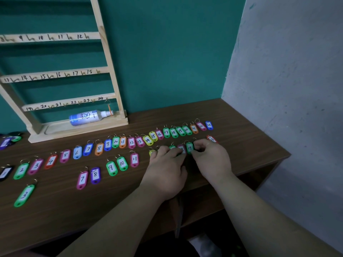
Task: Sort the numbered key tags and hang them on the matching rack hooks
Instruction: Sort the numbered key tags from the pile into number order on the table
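1. The wooden rack (111, 75) stands against the teal wall at the back of the brown table (256, 151). Its rails carry handwritten numbers up to 24, each beside a small hook.
2. An orange tag (110, 108) hangs from the hook by 24, at the rack's lower right corner.
3. A spray bottle (89, 117) lies on its side in the rack's base tray.
4. Just in front of the rack, a long row of key tags (131, 142) runs from left of its foot to well off its right. The numbers climb from 1 to 23.
5. A shorter row (122, 163), reading 7 to 11, lies farther out from the rack than the long one.
6. A green tag marked 3 (24, 195) sits alone, farthest from the rack, off its left front.
7. Both hands are well to the right of the rack, in line with the shorter row. The left hand (165, 171) lies palm down with its fingers spread, their tips resting on tags there.
8. The right hand (211, 160) has its fingers curled, thumb and forefinger drawn close just beside the green tag 19 (189, 147). Something dark sits under them, but I cannot tell whether it is pinched.
9. A red tag (212, 139) pokes out past the right hand, on the side away from the rack.
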